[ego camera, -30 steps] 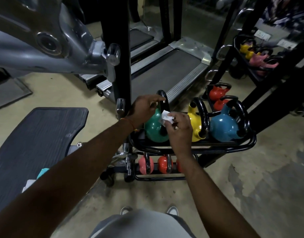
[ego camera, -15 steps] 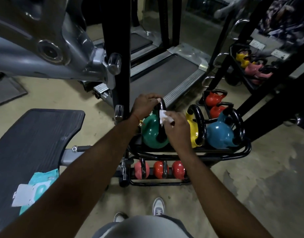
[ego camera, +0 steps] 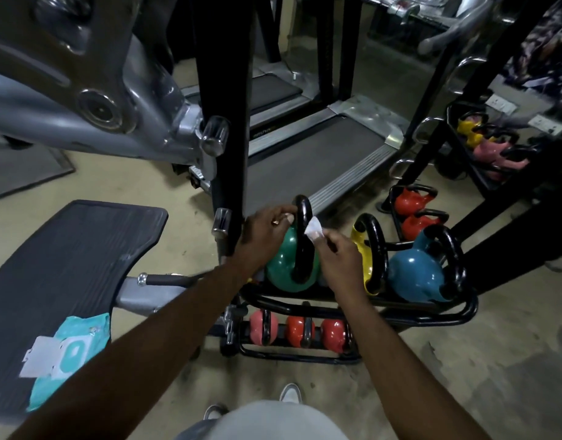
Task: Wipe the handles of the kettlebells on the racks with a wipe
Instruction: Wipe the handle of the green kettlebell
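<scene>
Far left of the round green kettlebell [ego camera: 284, 268], a soft teal packet of wipes [ego camera: 70, 354] lies on the dark ribbed table [ego camera: 67, 249]. Your left hand [ego camera: 262, 233] is right on that kettlebell, fingers curled over the top of its thick black loop handle [ego camera: 303, 206], steadying it. On the handle's right flank sits the small white wipe [ego camera: 314, 230], pinched in your right hand [ego camera: 340, 258] and pressed to the metal. By my read you're mid-wipe on the green one. To its right, the yellow kettlebell [ego camera: 362, 249] and the blue kettlebell [ego camera: 416, 274] wait on the same black tubular rack [ego camera: 432, 318]. Three small red kettlebells [ego camera: 297, 331] sit below it, and two more red kettlebells [ego camera: 410, 201] lie beyond. I can't tell whether any of those are done.
</scene>
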